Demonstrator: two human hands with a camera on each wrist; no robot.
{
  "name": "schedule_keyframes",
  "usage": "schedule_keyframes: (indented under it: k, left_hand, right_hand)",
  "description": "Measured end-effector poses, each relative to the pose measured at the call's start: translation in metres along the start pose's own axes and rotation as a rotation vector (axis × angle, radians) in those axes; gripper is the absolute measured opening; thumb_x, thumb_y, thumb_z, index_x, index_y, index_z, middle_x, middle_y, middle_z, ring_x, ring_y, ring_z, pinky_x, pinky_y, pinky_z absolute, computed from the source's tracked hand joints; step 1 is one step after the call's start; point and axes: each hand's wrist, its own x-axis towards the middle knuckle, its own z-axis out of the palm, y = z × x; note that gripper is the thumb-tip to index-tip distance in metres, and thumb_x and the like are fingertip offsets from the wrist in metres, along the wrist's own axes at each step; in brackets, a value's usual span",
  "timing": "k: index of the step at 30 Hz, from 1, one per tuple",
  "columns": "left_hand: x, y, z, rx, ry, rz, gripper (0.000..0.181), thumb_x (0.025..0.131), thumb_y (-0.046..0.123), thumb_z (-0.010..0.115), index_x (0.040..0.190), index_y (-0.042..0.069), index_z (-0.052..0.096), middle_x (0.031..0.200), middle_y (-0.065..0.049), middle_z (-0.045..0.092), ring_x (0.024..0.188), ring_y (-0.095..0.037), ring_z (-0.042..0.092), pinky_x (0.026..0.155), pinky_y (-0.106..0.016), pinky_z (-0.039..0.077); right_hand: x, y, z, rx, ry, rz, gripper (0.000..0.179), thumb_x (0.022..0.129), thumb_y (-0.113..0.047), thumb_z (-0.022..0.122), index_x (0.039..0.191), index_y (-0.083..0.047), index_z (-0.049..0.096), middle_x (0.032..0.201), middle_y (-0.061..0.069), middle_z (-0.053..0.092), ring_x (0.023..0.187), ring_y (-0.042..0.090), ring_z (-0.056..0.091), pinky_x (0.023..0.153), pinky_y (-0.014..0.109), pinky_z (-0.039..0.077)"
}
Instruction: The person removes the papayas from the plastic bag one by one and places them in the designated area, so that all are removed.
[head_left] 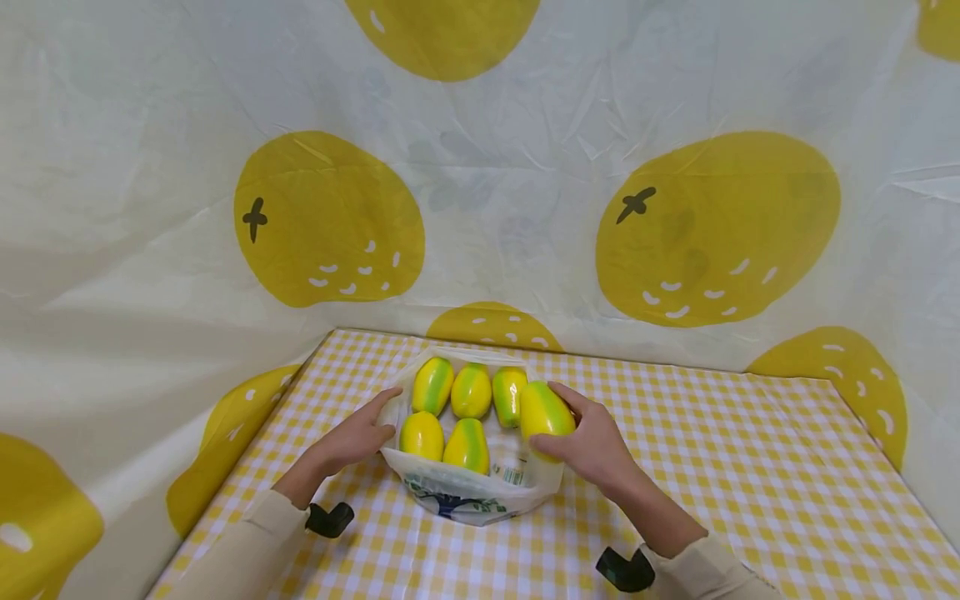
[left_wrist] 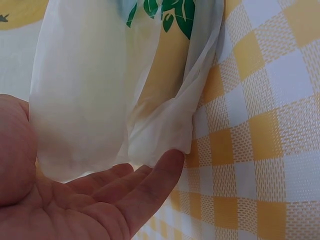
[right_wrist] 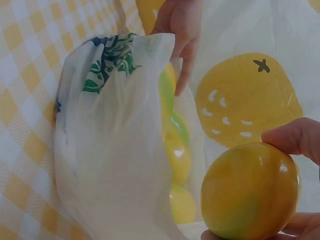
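A white plastic bag (head_left: 468, 500) with a green and blue print lies on the table, its mouth facing up. Several glossy yellow-green mangoes (head_left: 471, 392), artificial-looking, sit inside in two rows. At the bag's right side my right hand (head_left: 592, 437) grips another mango (head_left: 546, 417) between thumb and fingers, over the mouth. The right wrist view shows this mango (right_wrist: 250, 192) close up, apart from the bag. My left hand (head_left: 360, 433) holds the bag's left side at the rim. In the left wrist view, the fingers (left_wrist: 150, 195) press against the plastic.
A yellow and white checked cloth (head_left: 712, 467) covers the table. Behind and to the left hangs a pale sheet (head_left: 510, 208) printed with large yellow fruit, close to the table's back edge. Dark wrist mounts (head_left: 626, 571) sit at both sleeves.
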Motion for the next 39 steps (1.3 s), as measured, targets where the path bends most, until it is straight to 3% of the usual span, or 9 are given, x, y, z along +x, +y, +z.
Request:
schedule_keyframes:
  k: [6,21,29,39]
  left_hand:
    - [0.0,0.001,0.001,-0.005,-0.002,-0.003,0.068,0.104,0.008,0.045,0.167,0.012,0.02,0.173,-0.022,0.019,0.143,-0.036,0.038,0.109,-0.052,0.038]
    - [0.001,-0.001,0.002,0.006,0.009,-0.008,0.068,0.103,0.008,0.046,0.166,0.011,0.021,0.173,-0.022,0.021,0.144,-0.036,0.037,0.113,-0.055,0.036]
    - [0.001,-0.002,0.002,0.012,0.004,-0.013,0.068,0.103,0.009,0.046,0.166,0.011,0.02,0.17,-0.022,0.026,0.127,-0.036,0.046,0.098,-0.047,0.04]
    - [0.001,-0.001,0.002,0.008,0.004,-0.012,0.068,0.103,0.009,0.046,0.166,0.01,0.02,0.172,-0.022,0.022,0.136,-0.036,0.041,0.104,-0.05,0.039]
  right_hand:
    - [0.001,-0.001,-0.009,-0.005,0.0,-0.011,0.084,0.084,-0.022,0.084,0.157,-0.007,0.045,0.146,0.019,0.06,0.109,0.027,0.063,0.086,0.031,0.056]
    - [0.004,0.0,-0.033,-0.002,0.019,-0.022,0.084,0.087,-0.018,0.081,0.159,-0.005,0.041,0.143,0.023,0.059,0.106,0.029,0.063,0.081,0.027,0.056]
    - [0.006,0.004,-0.042,-0.024,0.023,-0.024,0.086,0.087,-0.02,0.081,0.161,-0.007,0.038,0.143,0.024,0.058,0.103,0.029,0.061,0.078,0.029,0.055]
    - [0.009,0.012,-0.053,-0.029,0.026,-0.022,0.088,0.088,-0.019,0.08,0.162,-0.006,0.035,0.142,0.026,0.057,0.102,0.029,0.062,0.076,0.029,0.055]
